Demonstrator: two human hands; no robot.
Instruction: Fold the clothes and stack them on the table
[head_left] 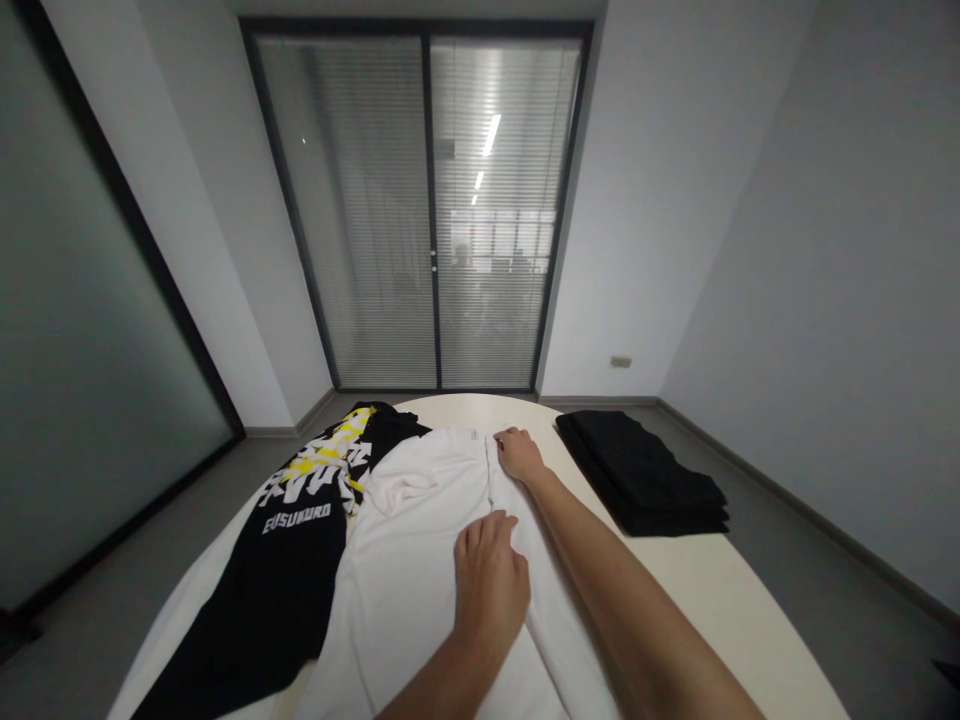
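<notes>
A white shirt [420,570] lies spread on the table in front of me, with a long strip folded over along its right side. My right hand [520,456] is at the far end of that strip, its fingers closed on the cloth near a small label. Nearer to me, my left hand [491,575] rests on the shirt's middle with its fingers curled in at the strip's edge. Its fingertips are partly hidden. Some cloth is bunched at the shirt's far left.
Left of the shirt lies a black garment [277,580] with yellow and white print, partly bunched. A stack of folded black clothes [641,475] sits at the right edge of the round, pale table [697,590]. Beyond stand glass doors with blinds [487,330].
</notes>
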